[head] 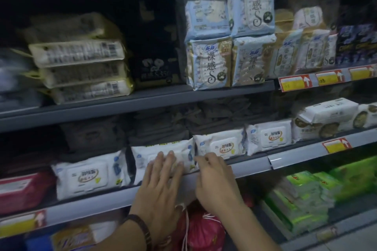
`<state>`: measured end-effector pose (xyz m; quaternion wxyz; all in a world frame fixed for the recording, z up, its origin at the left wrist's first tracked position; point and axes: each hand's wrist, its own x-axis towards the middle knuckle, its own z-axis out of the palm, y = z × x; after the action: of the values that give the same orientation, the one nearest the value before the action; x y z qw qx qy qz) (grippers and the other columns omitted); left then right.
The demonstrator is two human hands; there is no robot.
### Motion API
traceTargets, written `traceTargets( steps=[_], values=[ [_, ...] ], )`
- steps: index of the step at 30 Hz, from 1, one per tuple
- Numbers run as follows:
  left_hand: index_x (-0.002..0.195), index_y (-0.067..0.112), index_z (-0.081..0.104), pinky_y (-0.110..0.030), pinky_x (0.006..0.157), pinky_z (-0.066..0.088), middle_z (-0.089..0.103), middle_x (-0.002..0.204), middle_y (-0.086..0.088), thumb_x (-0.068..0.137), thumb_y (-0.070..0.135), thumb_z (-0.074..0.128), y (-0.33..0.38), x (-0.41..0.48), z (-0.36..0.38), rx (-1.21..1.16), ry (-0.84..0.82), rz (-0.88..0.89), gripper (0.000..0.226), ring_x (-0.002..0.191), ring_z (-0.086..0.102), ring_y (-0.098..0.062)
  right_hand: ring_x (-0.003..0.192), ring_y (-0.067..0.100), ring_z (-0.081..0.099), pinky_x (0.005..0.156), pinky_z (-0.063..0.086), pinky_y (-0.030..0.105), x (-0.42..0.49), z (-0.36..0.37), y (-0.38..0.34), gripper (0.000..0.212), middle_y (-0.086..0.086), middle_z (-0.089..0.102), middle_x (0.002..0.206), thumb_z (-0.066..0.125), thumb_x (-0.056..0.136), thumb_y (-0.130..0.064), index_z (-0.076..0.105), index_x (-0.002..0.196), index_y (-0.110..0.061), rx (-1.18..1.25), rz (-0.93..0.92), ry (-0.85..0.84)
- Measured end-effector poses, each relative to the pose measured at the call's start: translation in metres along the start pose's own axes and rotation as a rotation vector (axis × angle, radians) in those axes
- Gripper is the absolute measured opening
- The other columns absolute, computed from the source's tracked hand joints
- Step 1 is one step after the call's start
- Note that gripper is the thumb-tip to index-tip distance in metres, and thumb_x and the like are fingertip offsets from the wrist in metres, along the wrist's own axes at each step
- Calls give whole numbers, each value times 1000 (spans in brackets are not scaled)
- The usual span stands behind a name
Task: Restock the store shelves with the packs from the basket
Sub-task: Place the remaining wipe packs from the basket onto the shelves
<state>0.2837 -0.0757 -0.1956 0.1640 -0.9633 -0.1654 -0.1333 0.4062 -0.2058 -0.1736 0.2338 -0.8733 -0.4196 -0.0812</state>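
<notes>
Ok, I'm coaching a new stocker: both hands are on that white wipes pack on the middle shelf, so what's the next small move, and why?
Probably nudge the wipes pack square and let go. It stands in the row beside a matching pack, the left hand lies flat on its front, and the right hand seems to pinch its right end.

Both my arms reach up and forward, side by side. My left forearm (122, 238) rises from the lower edge, angled to the right. My left hand (161, 187) lies palm-down with its fingers (170, 161) straight, slightly spread and pointing away from me. My right forearm (257, 228) comes in from the lower right, angled left. My right hand (216, 181) sits just beside the left, back up and knuckles bent, its fingertips (204, 159) curled down and bunched. Whether they pinch anything I cannot tell.
</notes>
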Motion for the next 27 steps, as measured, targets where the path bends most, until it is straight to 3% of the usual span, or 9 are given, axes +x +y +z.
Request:
traceTargets(
  steps=[3,7,8,10,12,17,20,23,27],
  values=[
    [152,6,48,-64,113,25,35,162,-25,59,56,76,-22,-20,11,35,-13,-53,110,146,38,-51,147,31,36,118,38,44,-8,20,-20,70,8,34,161,54,94,-20,35,161,-26,3,-71,-13],
    [157,11,37,-66,114,23,25,168,-19,64,59,73,-31,-20,15,18,-67,-70,111,150,30,-46,163,29,4,131,14,41,-6,33,-40,83,9,-4,177,52,100,-22,7,169,-27,35,-80,-102],
    [161,11,31,-67,116,18,13,171,-18,70,61,70,-31,-17,11,9,-103,-85,110,154,22,-46,164,28,0,132,12,40,-5,35,-42,84,9,-9,177,51,101,-22,3,169,-26,29,-78,-105],
    [165,13,-6,-66,122,-1,-29,169,-14,93,63,47,-28,-14,6,79,-128,-108,102,157,-14,-45,164,28,-6,132,8,39,-2,39,-45,87,11,-14,177,50,100,-22,-3,169,-24,8,-82,-125],
    [158,15,-29,-63,124,-11,-46,160,-13,100,63,31,-25,-13,3,106,-218,-160,97,151,-34,-43,164,28,-9,133,5,40,1,41,-46,91,14,-16,176,50,98,-21,-6,169,-22,-37,-98,-158],
    [159,14,-28,-62,125,-9,-39,163,-18,94,62,38,-16,-9,-6,52,-309,-175,104,149,-35,-48,164,27,-8,131,6,49,7,29,-47,90,17,-13,176,49,99,-29,-7,169,-18,-159,-104,-238],
    [163,17,-18,-57,127,-7,-35,167,-10,93,58,47,-26,-13,-22,-78,-349,-116,105,154,-29,-39,164,28,-4,129,8,57,3,16,-55,88,16,-10,176,50,101,-33,-5,169,-19,-194,-70,-306],
    [166,22,-6,-51,129,-3,-23,171,-7,94,55,48,-53,-40,-43,-163,-297,-32,95,159,-18,-29,159,33,14,126,17,56,-7,4,-76,74,14,11,174,50,99,-30,20,166,-23,-196,-13,-278],
    [166,25,-2,-50,129,-4,-20,172,-8,97,54,46,-110,-99,-57,-64,-310,-36,89,159,-16,-31,147,28,33,120,30,48,-24,-1,-132,54,3,38,157,50,100,-29,41,154,-28,-95,-71,-175]
  ],
)
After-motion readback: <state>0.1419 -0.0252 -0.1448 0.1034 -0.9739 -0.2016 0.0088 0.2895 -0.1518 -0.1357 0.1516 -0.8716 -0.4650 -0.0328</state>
